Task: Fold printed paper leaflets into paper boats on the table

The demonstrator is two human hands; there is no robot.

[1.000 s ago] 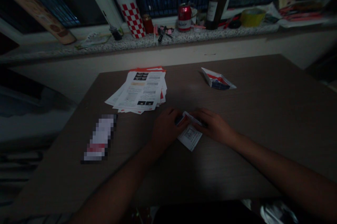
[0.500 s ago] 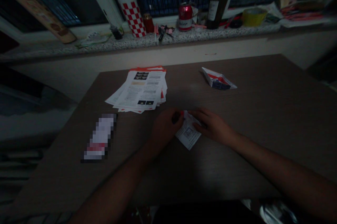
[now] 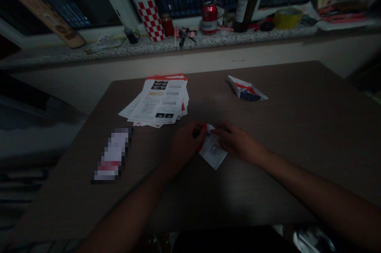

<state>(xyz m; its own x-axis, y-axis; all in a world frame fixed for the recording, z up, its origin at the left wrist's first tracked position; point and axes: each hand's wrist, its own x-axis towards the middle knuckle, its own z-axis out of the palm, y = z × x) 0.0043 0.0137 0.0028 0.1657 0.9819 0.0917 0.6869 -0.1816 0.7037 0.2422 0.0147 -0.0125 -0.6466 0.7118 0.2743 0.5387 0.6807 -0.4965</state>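
Note:
A small folded paper point(image 3: 213, 153), white with print and a touch of red at its top, lies on the table between my hands, one corner pointing toward me. My left hand point(image 3: 188, 138) is closed on its left edge, with thumb and index finger pinching near the top corner. From the other side my right hand point(image 3: 238, 140) bends its fingers onto the upper right edge, the index fingertip on the paper; its thumb is mostly hidden. Farther back sits a folded paper boat point(image 3: 248, 91) in white, red and dark blue, apart from both hands.
A stack of printed sheets point(image 3: 160, 100) lies at the back left of the brown table point(image 3: 285, 126). Left of my hands is a phone point(image 3: 113, 156), its screen blurred out. On the windowsill point(image 3: 226, 38) stand a checkered bottle point(image 3: 150, 21), a red can point(image 3: 209, 18) and a dark bottle point(image 3: 245, 7).
My right hand's fingers have shifted and curled in at the paper's upper edge, its thumb no longer lying across the paper. The paper has turned slightly, its near corner moving a little right.

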